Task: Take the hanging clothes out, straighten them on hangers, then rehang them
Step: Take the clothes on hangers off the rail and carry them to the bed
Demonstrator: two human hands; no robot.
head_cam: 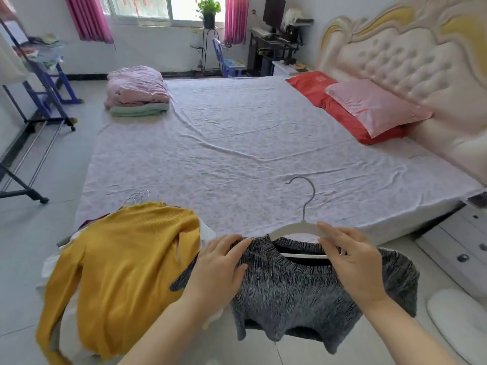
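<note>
A grey knitted sweater (297,291) hangs on a white hanger (295,229) with a metal hook, held up over the bed's near edge. My left hand (218,267) grips the sweater's left shoulder, thumb under the knit. My right hand (353,262) pinches the hanger's right arm and the sweater's neckline there. To the left lies a yellow sweater (118,272) on a pile of other clothes, with several metal hanger hooks (138,196) poking out behind it.
A wide bed (237,143) with a pale sheet stretches ahead, with folded quilts (137,90) at its far left and pillows (369,106) by the headboard. A clothes rack (39,106) stands at left on the tiled floor. White drawers (463,248) stand at right.
</note>
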